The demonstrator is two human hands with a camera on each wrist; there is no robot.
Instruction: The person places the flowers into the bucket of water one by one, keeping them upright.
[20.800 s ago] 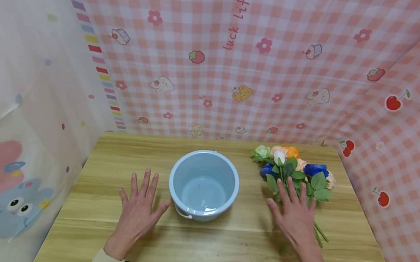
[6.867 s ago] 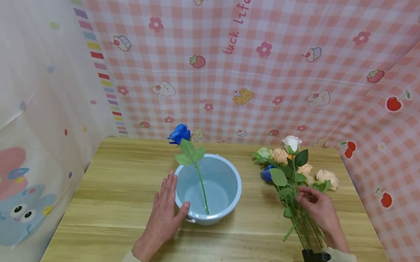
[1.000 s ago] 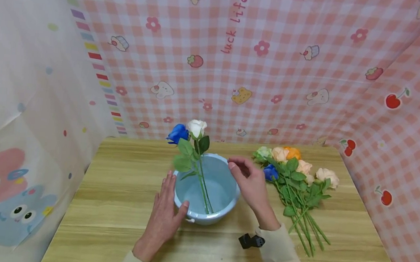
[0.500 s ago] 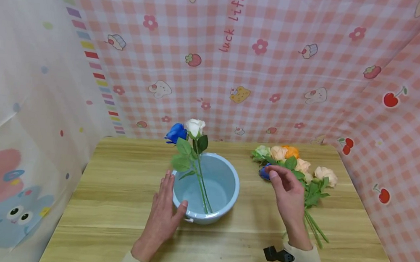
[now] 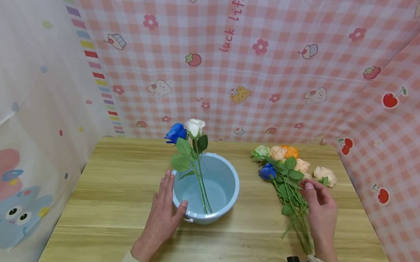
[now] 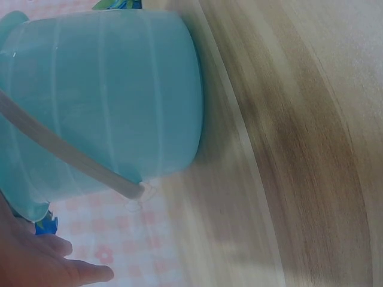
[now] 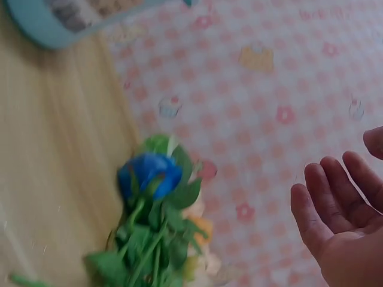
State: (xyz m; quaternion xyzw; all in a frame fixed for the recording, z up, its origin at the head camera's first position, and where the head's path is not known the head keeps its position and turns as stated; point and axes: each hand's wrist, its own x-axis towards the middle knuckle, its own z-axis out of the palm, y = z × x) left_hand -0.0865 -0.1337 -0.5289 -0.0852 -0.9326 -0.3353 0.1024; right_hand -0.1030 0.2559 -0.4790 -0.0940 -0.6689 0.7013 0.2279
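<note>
In the head view a light blue bucket point(image 5: 206, 185) stands mid-table. A blue rose point(image 5: 176, 133) and a white rose point(image 5: 195, 128) lean in it, stems inside, blooms past the rim. My left hand point(image 5: 160, 217) rests against the bucket's left side, fingers straight, thumb at the near rim. My right hand point(image 5: 321, 213) hovers at the right of the pile of flowers, fingertips by the leaves. In the right wrist view the right hand point(image 7: 347, 221) has loosely bent fingers, thumb apart, and nothing shows between them. The pile has another blue rose point(image 5: 268, 171) and green stems point(image 5: 297, 211).
Peach blooms point(image 5: 325, 176), an orange bloom point(image 5: 290, 152) and a pale green bloom point(image 5: 261, 153) lie at the table's point(image 5: 124, 156) back right. A checked cloth point(image 5: 215, 76) hangs behind the table. The bucket's handle point(image 6: 72, 152) hangs down its side.
Since a second ago my right hand has moved right, from the bucket's rim to the flower pile. Compared with much earlier, the blue and white roses are now in the bucket. My left hand stays put.
</note>
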